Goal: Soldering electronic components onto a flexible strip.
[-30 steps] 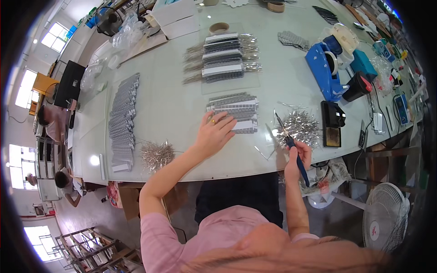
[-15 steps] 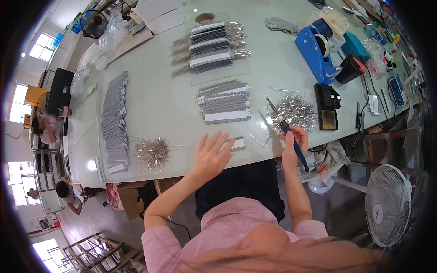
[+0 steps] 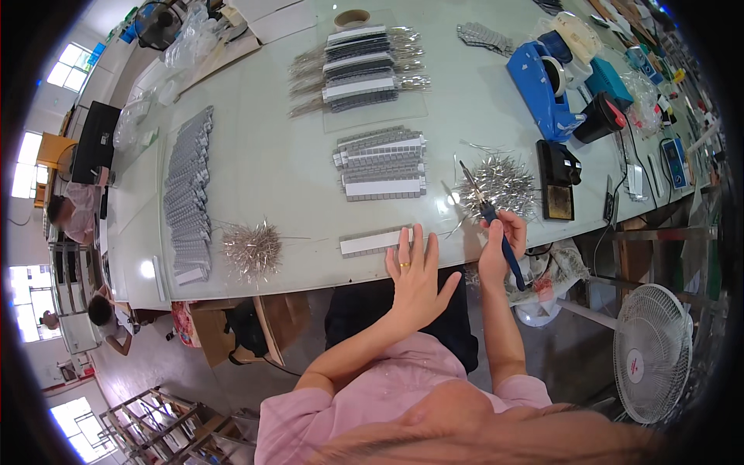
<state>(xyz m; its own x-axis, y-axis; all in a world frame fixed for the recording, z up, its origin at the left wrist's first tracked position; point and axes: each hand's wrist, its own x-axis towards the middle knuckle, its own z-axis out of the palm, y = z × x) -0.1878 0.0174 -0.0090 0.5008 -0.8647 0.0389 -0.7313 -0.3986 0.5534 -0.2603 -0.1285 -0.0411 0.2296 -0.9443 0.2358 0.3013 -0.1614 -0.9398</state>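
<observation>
My right hand [image 3: 502, 246] is closed around the dark blue handle of a soldering iron [image 3: 508, 260], whose tip points away over the edge of a pile of shiny metal leads [image 3: 502, 186]. A grey, segmented strip with a white face [image 3: 370, 243] lies near the front edge of the table. Over its right end are the outstretched fingers of my left hand [image 3: 417, 275], palm down with the thumb apart; whether they press on the strip I cannot tell. Farther back sit stacked similar strips [image 3: 381, 163]. Left of the strip is a second pile of thin leads [image 3: 252, 249].
A long row of grey strips [image 3: 186, 194] lies at the left. Strips with wires at both ends [image 3: 360, 68] are stacked at the back, near a tape roll [image 3: 352, 18]. At right stand a blue tape dispenser [image 3: 539, 89], a black soldering-iron stand [image 3: 556, 182] and a lidded cup [image 3: 598, 116].
My left hand has moved right, from over the strip's middle to its right end, uncovering most of the strip. My right hand still holds the soldering iron in nearly the same place.
</observation>
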